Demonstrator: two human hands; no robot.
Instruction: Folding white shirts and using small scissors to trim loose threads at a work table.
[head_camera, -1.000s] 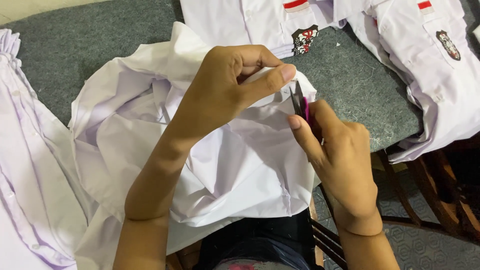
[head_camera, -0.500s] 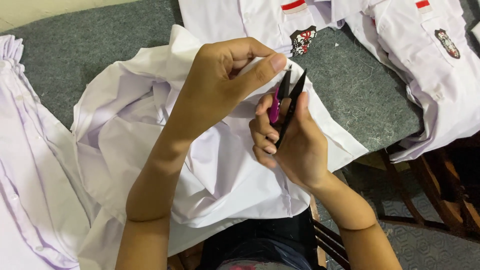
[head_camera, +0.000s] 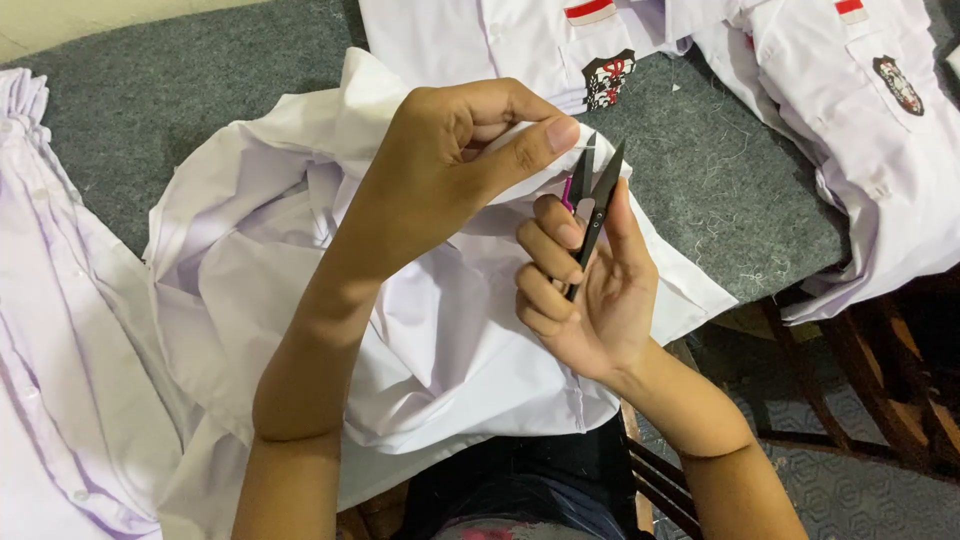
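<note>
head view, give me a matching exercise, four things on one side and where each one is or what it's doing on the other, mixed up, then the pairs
Things:
1. left hand
2. thread snips
3. grey felt table cover
4. shirt with a badge on the pocket

Places or states:
A. lying folded at the top edge
B. held in the right hand, blades apart
C. pinching the white shirt fabric
D. spread under the shirts

Pairs: 1-C, 2-B, 3-D, 4-A

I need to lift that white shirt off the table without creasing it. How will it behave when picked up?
The white shirt looks floppy: it already lies in soft folds on the grey table. It probably sags wherever unsupported, since the left hand pinches only one edge. It seems light for its size.
</note>
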